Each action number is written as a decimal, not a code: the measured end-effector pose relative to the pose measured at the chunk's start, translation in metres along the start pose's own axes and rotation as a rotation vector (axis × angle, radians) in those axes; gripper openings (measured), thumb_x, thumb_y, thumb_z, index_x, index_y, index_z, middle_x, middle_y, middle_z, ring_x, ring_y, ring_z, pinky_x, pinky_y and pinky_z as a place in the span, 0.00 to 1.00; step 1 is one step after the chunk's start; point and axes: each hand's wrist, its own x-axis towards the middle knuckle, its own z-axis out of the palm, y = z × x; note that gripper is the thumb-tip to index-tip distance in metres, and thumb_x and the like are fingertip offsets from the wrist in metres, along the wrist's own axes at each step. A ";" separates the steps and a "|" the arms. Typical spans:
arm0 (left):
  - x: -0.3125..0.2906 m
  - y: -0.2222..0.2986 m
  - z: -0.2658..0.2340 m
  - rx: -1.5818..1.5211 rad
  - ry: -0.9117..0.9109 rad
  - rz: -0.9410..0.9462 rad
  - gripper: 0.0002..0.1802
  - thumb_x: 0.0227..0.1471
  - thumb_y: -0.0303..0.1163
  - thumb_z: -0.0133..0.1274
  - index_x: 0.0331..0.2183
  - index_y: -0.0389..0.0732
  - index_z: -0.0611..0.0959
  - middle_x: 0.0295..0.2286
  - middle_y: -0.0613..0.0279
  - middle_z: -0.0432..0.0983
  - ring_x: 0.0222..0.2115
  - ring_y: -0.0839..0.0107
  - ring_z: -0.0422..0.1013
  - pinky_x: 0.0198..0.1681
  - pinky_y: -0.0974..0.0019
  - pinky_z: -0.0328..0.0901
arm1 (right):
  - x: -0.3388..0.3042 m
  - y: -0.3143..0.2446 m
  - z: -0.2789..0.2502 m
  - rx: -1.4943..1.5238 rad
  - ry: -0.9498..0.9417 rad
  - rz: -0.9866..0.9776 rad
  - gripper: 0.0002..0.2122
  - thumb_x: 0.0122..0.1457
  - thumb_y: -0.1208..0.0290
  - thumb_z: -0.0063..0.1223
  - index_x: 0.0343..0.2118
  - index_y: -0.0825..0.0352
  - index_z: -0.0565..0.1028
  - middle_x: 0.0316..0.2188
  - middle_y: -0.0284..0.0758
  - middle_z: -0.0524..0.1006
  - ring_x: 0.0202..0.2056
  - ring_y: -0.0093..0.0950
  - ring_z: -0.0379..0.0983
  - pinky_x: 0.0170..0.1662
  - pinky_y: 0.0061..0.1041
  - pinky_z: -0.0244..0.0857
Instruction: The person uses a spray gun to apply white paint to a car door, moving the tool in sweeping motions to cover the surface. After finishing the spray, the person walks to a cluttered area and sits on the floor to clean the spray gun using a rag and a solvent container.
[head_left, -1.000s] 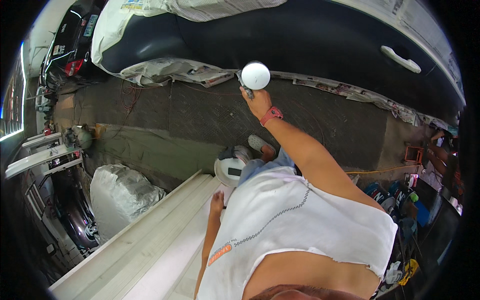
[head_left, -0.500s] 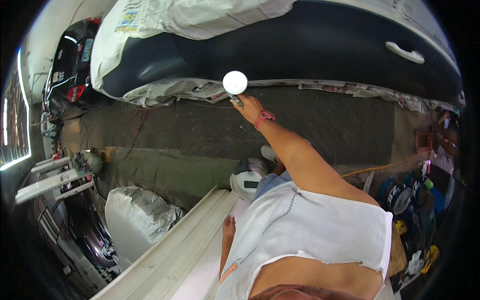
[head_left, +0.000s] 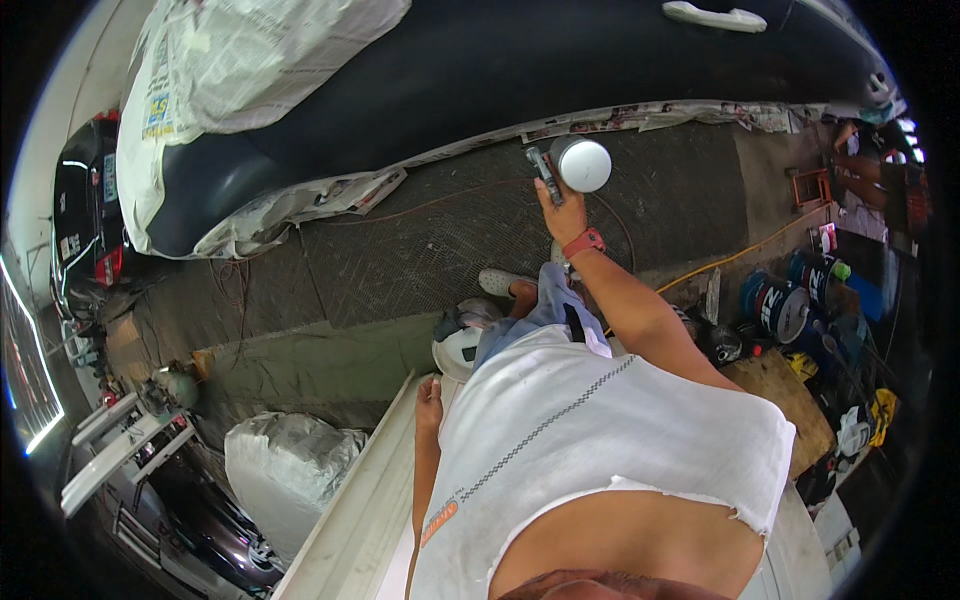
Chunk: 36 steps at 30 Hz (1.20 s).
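My right hand (head_left: 566, 212), with a red watch on the wrist, is closed round the grip of a spray gun (head_left: 545, 172) that carries a round cup with a white lid (head_left: 584, 165). The gun is over the dark mat, apart from the car. Beyond it stretches the dark, matte side of a car body (head_left: 480, 75) with a pale door handle (head_left: 715, 17). Newspaper and white sheeting (head_left: 250, 70) cover part of that car. My left hand (head_left: 428, 400) hangs low at my left side, fingers curled in, with nothing seen in it.
A thin hose (head_left: 632, 245) trails over the dark mat (head_left: 420, 240). Behind my left hand lie a long pale panel (head_left: 345, 505) and a silver-covered bundle (head_left: 290, 460). Cans (head_left: 775, 305) and a wooden board (head_left: 785, 410) stand at right. Another person's leg (head_left: 862, 168) shows far right.
My right hand has swung right and back from the car with the spray gun, whose cup has moved with it. The view has turned and shifted. The left hand still hangs at my side.
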 end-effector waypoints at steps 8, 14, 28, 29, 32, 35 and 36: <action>-0.003 0.051 0.014 0.017 0.035 0.020 0.33 0.64 0.52 0.52 0.54 0.30 0.76 0.50 0.46 0.77 0.51 0.61 0.72 0.56 0.61 0.65 | 0.015 0.051 -0.061 -0.122 0.242 0.164 0.20 0.64 0.58 0.57 0.53 0.67 0.78 0.43 0.53 0.80 0.46 0.53 0.76 0.49 0.41 0.69; -0.004 0.046 0.039 0.074 0.005 0.031 0.33 0.62 0.50 0.56 0.53 0.30 0.76 0.48 0.47 0.77 0.49 0.61 0.73 0.55 0.60 0.66 | 0.019 0.039 -0.077 -0.026 0.159 0.087 0.23 0.65 0.60 0.55 0.62 0.58 0.72 0.55 0.48 0.75 0.59 0.47 0.69 0.61 0.39 0.61; -0.025 0.100 0.075 0.103 0.017 0.059 0.36 0.62 0.52 0.55 0.56 0.29 0.74 0.50 0.46 0.76 0.51 0.58 0.72 0.55 0.59 0.65 | 0.039 0.027 -0.081 0.126 0.078 -0.009 0.18 0.62 0.58 0.59 0.47 0.66 0.80 0.39 0.51 0.81 0.43 0.53 0.77 0.46 0.42 0.71; -0.027 0.102 0.078 0.090 0.021 0.048 0.35 0.62 0.52 0.55 0.56 0.29 0.75 0.50 0.46 0.77 0.51 0.58 0.72 0.55 0.60 0.65 | 0.038 0.033 -0.089 0.050 0.077 0.070 0.17 0.62 0.58 0.59 0.45 0.67 0.80 0.40 0.51 0.81 0.44 0.53 0.76 0.46 0.43 0.70; -0.029 0.092 0.085 0.064 0.028 0.035 0.34 0.62 0.52 0.55 0.54 0.30 0.75 0.49 0.47 0.77 0.49 0.60 0.73 0.54 0.60 0.66 | 0.039 0.048 -0.101 0.022 0.209 0.037 0.17 0.62 0.57 0.58 0.43 0.68 0.80 0.39 0.51 0.81 0.42 0.53 0.77 0.45 0.45 0.69; -0.024 0.064 0.089 0.060 0.002 0.039 0.34 0.62 0.51 0.56 0.54 0.30 0.76 0.48 0.48 0.77 0.48 0.60 0.74 0.53 0.60 0.67 | 0.035 0.057 -0.097 0.016 0.189 0.052 0.16 0.62 0.58 0.59 0.42 0.68 0.81 0.38 0.50 0.81 0.41 0.53 0.77 0.43 0.44 0.70; -0.025 0.062 0.089 0.056 -0.019 0.019 0.34 0.62 0.51 0.55 0.54 0.30 0.76 0.48 0.47 0.77 0.48 0.60 0.74 0.52 0.59 0.67 | 0.033 0.052 -0.095 0.003 0.138 0.085 0.16 0.61 0.58 0.60 0.42 0.67 0.81 0.36 0.49 0.82 0.40 0.52 0.78 0.41 0.42 0.71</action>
